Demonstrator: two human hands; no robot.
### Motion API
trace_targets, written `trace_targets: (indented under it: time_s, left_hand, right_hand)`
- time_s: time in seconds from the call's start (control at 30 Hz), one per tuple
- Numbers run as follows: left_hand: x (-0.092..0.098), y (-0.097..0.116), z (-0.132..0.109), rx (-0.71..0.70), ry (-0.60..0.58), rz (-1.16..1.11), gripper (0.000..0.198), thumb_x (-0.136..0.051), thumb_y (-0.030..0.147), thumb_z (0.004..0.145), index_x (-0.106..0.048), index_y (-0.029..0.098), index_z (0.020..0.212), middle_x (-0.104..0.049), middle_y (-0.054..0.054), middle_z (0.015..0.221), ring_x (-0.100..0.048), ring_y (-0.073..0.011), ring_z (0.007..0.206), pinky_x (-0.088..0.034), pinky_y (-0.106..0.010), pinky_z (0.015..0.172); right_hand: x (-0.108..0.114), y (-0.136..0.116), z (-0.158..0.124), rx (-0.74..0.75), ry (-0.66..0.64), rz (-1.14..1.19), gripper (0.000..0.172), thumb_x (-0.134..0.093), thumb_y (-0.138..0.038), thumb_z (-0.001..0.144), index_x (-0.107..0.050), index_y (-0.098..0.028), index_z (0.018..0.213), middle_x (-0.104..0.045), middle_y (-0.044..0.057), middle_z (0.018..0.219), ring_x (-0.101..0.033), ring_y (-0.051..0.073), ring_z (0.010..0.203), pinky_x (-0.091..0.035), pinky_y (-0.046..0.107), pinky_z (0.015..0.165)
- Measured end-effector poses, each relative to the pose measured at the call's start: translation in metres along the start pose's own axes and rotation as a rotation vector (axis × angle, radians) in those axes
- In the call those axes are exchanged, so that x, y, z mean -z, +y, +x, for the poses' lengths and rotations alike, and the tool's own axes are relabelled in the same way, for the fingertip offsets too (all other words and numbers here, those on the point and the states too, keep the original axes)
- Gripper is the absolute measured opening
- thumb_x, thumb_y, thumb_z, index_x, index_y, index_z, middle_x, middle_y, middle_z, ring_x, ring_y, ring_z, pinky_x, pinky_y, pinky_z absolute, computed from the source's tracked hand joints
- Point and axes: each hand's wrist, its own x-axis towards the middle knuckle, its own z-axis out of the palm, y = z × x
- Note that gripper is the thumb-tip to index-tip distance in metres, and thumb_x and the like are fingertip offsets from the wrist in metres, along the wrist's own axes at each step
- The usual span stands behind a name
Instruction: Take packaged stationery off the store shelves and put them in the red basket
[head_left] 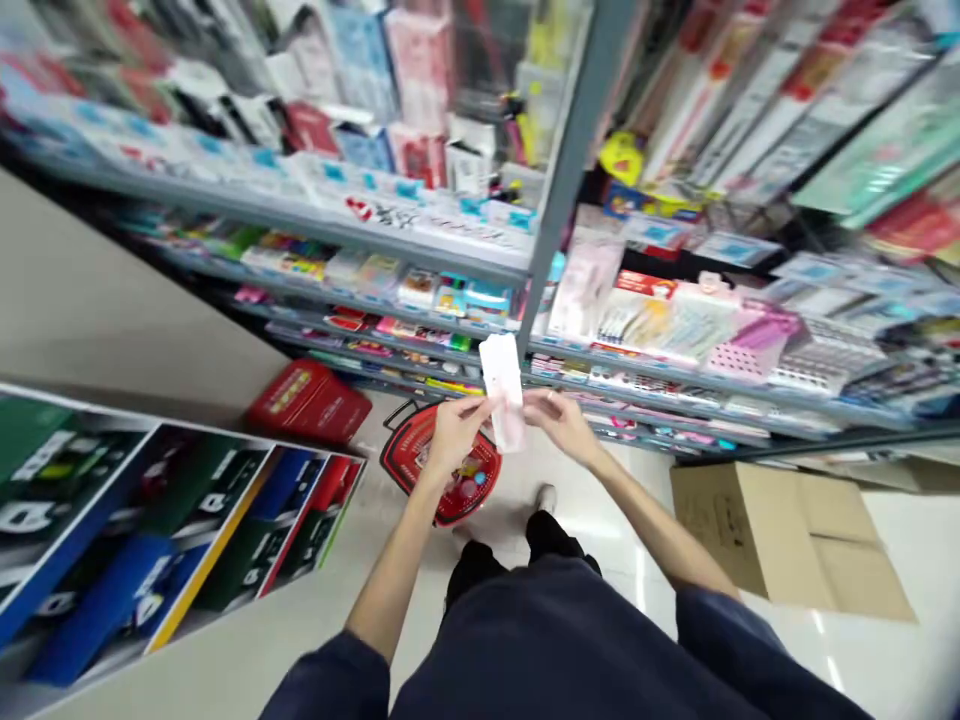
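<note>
Between my two hands is a narrow, flat white packet [502, 375] with a pinkish lower half, seemingly see-through there. Its contents are too blurred to name. My left hand [456, 432] pinches the packet's left edge with thumb and finger. On the opposite edge, the fingers of my right hand [561, 420] are closed on it, and a ring shows on one finger. Below my left hand, a red shopping basket [409, 450] stands on the floor with several small colourful items inside.
Stocked stationery shelves [450, 255] rise in front, split by a grey upright post [562, 170]. A red box [309, 402] sits on the floor at left, near a colourful display rack [217, 530]. An open cardboard box [772, 530] lies at right.
</note>
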Motion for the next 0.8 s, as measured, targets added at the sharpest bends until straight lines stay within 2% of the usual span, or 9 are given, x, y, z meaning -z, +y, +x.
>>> trace_targets:
  time_s: [0.07,0.17,0.27,0.37,0.5,0.57,0.67,0.8]
  left_hand:
    - [-0.048,0.032,0.023,-0.061,-0.14,0.032,0.032,-0.074,0.045,0.082,-0.082,0.015,0.089,-0.077,-0.003,0.081,-0.065,-0.0145,0.063,-0.056,-0.026,0.061]
    - [-0.111,0.056,0.052,-0.076,-0.265,0.047,0.035,-0.077,0.044,0.079,-0.081,0.013,0.094,-0.078,-0.006,0.085,-0.067,-0.0152,0.065,-0.058,-0.027,0.06]
    - [-0.159,0.062,0.077,-0.102,-0.229,0.045,0.041,-0.08,0.044,0.076,-0.078,0.012,0.101,-0.077,-0.007,0.086,-0.069,-0.0167,0.07,-0.06,-0.028,0.062]
    - [-0.191,0.06,0.099,-0.124,-0.17,0.073,0.04,-0.08,0.046,0.075,-0.076,0.011,0.094,-0.073,-0.005,0.076,-0.068,-0.0156,0.064,-0.061,-0.029,0.06]
    - [-0.212,0.053,0.12,-0.128,-0.168,0.179,0.042,-0.079,0.048,0.076,-0.075,0.012,0.097,-0.073,-0.005,0.08,-0.069,-0.0163,0.064,-0.06,-0.028,0.058]
    - [-0.213,0.05,0.13,-0.161,-0.183,0.298,0.038,-0.076,0.047,0.08,-0.075,0.013,0.095,-0.073,-0.006,0.079,-0.071,-0.0178,0.066,-0.058,-0.027,0.058]
    - [-0.211,0.047,0.149,-0.257,-0.203,0.504,0.029,-0.07,0.043,0.085,-0.076,0.014,0.088,-0.076,-0.007,0.081,-0.072,-0.02,0.074,-0.059,-0.028,0.068]
    - [-0.21,0.056,0.189,-0.382,-0.189,0.667,0.024,-0.068,0.037,0.088,-0.075,0.015,0.096,-0.076,-0.008,0.086,-0.072,-0.0202,0.076,-0.057,-0.029,0.074]
  right_hand:
    - [0.051,-0.023,0.005,0.057,0.104,0.037,0.037,-0.074,-0.054,0.081,-0.07,-0.021,0.098,-0.072,0.002,0.089,-0.066,0.016,0.079,-0.056,0.028,0.072]
    - [0.116,-0.033,0.01,0.094,0.192,0.069,0.039,-0.076,-0.056,0.078,-0.066,-0.02,0.09,-0.065,0.0,0.076,-0.06,0.013,0.065,-0.051,0.023,0.057]
    - [0.166,-0.025,0.014,0.084,0.201,0.09,0.042,-0.077,-0.058,0.076,-0.064,-0.019,0.087,-0.062,-0.001,0.072,-0.057,0.012,0.061,-0.05,0.023,0.053]
    - [0.202,-0.017,0.02,0.077,0.171,0.101,0.045,-0.077,-0.06,0.073,-0.063,-0.019,0.085,-0.063,-0.001,0.07,-0.058,0.012,0.06,-0.052,0.025,0.055]
    - [0.233,-0.009,0.034,0.102,0.112,0.004,0.039,-0.073,-0.057,0.079,-0.064,-0.019,0.085,-0.066,0.0,0.07,-0.063,0.015,0.063,-0.054,0.028,0.06]
    - [0.241,-0.005,0.044,0.16,0.103,-0.172,0.033,-0.068,-0.051,0.084,-0.066,-0.018,0.083,-0.067,0.0,0.071,-0.064,0.017,0.066,-0.054,0.029,0.065]
    - [0.248,0.0,0.066,0.247,0.136,-0.414,0.023,-0.064,-0.04,0.09,-0.067,-0.018,0.088,-0.071,0.003,0.076,-0.067,0.018,0.072,-0.054,0.03,0.072]
    - [0.253,-0.005,0.104,0.325,0.151,-0.622,0.015,-0.058,-0.029,0.096,-0.067,-0.018,0.099,-0.074,0.006,0.084,-0.068,0.019,0.075,-0.052,0.029,0.076]
